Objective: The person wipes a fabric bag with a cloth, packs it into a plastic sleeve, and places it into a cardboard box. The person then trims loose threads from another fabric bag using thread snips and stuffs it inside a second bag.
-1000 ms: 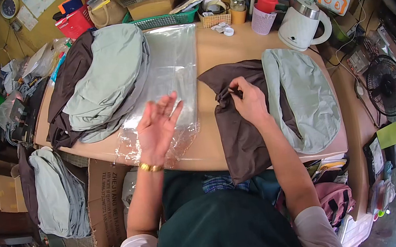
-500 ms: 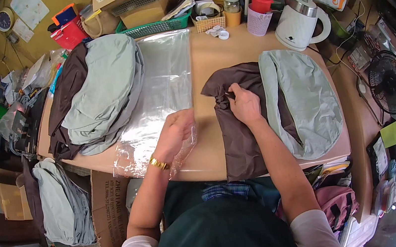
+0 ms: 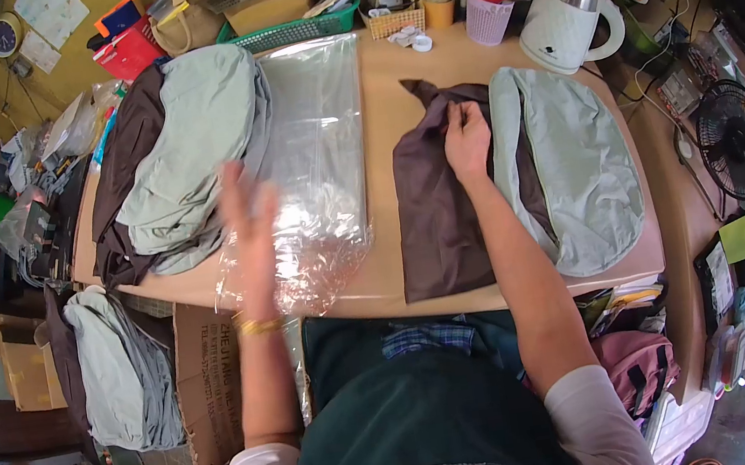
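Observation:
My right hand (image 3: 469, 140) is closed in a pinch on the dark brown cloth (image 3: 437, 224), gathering its upper part into folds. This cloth lies beside the pale green cloth piece (image 3: 576, 168), a rounded shape with a dark strip showing along its left side. My left hand (image 3: 249, 225), blurred by motion, is raised with its fingers apart and nothing visible in them. It is over the left edge of the stacked clear plastic bags (image 3: 318, 136), near a pile of pale green cloth pieces (image 3: 191, 143) with dark brown cloth (image 3: 126, 180) along its left side.
At the back of the table (image 3: 411, 63) stand a green basket (image 3: 299, 30), a pink cup (image 3: 488, 20) and a white kettle (image 3: 557, 25). To the right is a black fan (image 3: 733, 127). More folded cloth (image 3: 123, 373) hangs lower left, beside a cardboard box (image 3: 210, 395).
My left hand has moved left from the lower bags towards the cloth pile. My right hand has moved slightly up and right with the brown cloth, whose gathered top has changed shape.

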The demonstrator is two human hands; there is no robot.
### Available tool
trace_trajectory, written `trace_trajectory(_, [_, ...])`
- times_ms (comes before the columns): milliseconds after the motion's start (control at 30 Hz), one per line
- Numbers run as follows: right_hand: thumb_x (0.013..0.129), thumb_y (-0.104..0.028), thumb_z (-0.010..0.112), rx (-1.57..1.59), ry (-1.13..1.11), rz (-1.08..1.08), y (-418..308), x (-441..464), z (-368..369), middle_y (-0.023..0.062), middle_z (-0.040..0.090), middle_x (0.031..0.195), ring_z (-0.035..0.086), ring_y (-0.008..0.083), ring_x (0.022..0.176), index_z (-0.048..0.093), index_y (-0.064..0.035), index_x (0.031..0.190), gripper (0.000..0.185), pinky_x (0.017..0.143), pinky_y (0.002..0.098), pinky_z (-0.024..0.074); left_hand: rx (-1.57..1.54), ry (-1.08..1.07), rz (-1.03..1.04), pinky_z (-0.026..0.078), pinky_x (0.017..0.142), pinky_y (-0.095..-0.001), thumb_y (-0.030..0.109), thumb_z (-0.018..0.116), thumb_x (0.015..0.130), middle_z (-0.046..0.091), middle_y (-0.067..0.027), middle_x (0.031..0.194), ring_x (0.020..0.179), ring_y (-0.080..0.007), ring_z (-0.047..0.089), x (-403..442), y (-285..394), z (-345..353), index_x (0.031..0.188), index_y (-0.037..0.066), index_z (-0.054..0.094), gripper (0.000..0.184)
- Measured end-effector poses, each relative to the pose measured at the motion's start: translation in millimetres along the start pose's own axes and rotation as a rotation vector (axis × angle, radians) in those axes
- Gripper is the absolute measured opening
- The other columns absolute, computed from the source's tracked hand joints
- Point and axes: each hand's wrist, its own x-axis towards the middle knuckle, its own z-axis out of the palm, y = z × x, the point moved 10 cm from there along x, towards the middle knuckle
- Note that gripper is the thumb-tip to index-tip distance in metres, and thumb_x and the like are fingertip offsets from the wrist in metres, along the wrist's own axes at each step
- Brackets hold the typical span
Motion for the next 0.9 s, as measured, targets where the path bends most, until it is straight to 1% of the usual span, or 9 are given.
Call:
trace_trajectory(100, [0.095,-0.025,0.058,0.024,0.038,0.005,-1,10,-2,0.0232,0.064,0.08,0.063,0.0399,0.075,0.058,0.0023,0.092,0.027,0.069,0.0439,0.0482,-0.097,-0.327,-0.323,0.023,0.116,-0.0359,0.043,0.065,0.089,0.021,-0.023,0.155,0.143,-0.0349,0.023,-51,-11,117,0.152,0.0,0.012,0.093])
trace_trajectory(167, [0.095,-0.024,0.058,-0.032,0.056,-0.022,0,19,-8,0.023,0.064,0.078,0.063,0.0417,0.074,0.058,0.0009,0.09,0.026,0.068,0.0455,0.0478,0.246,-0.337,0.041,0.041,0.101,-0.0356,0.047,0.065,0.088,0.047,-0.0284,0.136,0.123,-0.0336,0.049,-68,7,142,0.144,-0.004,0.033,0.082])
trace_trajectory(233, [0.094,-0.024,0.059,-0.143,0.109,-0.098,-5,27,-20,0.0232,0.064,0.079,0.063,0.0427,0.075,0.058,0.0005,0.09,0.025,0.068,0.0466,0.048,0.258,-0.731,-0.359,0.047,0.072,-0.037,0.042,0.062,0.092,0.065,-0.0205,0.091,0.079,-0.0263,0.059,-98,-14,147,0.113,-0.004,0.06,0.05])
trace_trajectory(300, [0.093,-0.025,0.06,-0.203,0.092,-0.058,4,39,-26,0.0235,0.065,0.082,0.064,0.0427,0.079,0.057,0.0007,0.09,0.026,0.071,0.0466,0.0489,-0.046,-0.688,-0.225,0.038,0.056,-0.0356,0.035,0.058,0.096,0.054,-0.0067,0.059,0.056,-0.0168,0.046,-115,-6,130,0.081,-0.001,0.061,0.039])
trace_trajectory(500, [0.087,-0.022,0.069,-0.272,-0.094,-0.098,-5,48,-15,0.014,0.065,0.088,0.064,0.0325,0.084,0.053,-0.0053,0.112,0.034,0.078,0.042,0.0489,-0.166,-0.654,-0.481,0.037,0.054,-0.0246,0.029,0.052,0.1,0.046,0.0016,0.057,0.057,-0.0068,0.044,-139,-48,81,0.075,0.004,0.058,0.036])
trace_trajectory(667, [0.086,-0.005,0.068,0.005,-0.506,-0.303,-114,-66,-38,0.0029,0.057,0.075,0.053,0.0109,0.069,0.062,-0.0006,0.093,0.01,0.063,0.0252,0.0431,-0.12,-0.572,-0.413,0.042,0.055,-0.024,0.029,0.056,0.099,0.055,-0.0031,0.073,0.058,-0.0091,0.049,-130,-37,72,0.087,0.001,0.063,0.032])
trace_trajectory(700, [0.085,-0.003,0.068,-0.016,-0.537,-0.366,-121,-84,-43,0.0017,0.055,0.073,0.049,0.0073,0.066,0.062,-0.0003,0.09,0.008,0.058,0.0233,0.0402,-0.055,-0.357,-0.239,0.044,0.057,-0.0257,0.03,0.058,0.097,0.058,-0.0058,0.08,0.059,-0.0115,0.052,-112,-18,62,0.091,0.001,0.065,0.031])
trace_trajectory(767, [0.084,-0.004,0.069,-0.021,-0.522,-0.288,-111,-103,-47,0.0062,0.058,0.075,0.053,0.014,0.064,0.062,0.0,0.087,0.008,0.059,0.0273,0.0428,0.006,-0.143,-0.073,0.046,0.059,-0.0273,0.032,0.061,0.094,0.062,-0.0085,0.086,0.06,-0.014,0.055,-97,0,61,0.095,0.001,0.066,0.031])
trace_trajectory(900, [0.084,-0.005,0.069,-0.008,-0.5,-0.048,-57,-118,-38,0.0111,0.061,0.076,0.058,0.0219,0.062,0.062,0.0006,0.084,0.009,0.058,0.0322,0.0455,0.195,-0.548,-0.151,0.048,0.06,-0.027,0.023,0.066,0.091,0.065,-0.0062,0.077,0.066,-0.0105,0.06,-94,-11,121,0.102,0.002,0.068,0.024])
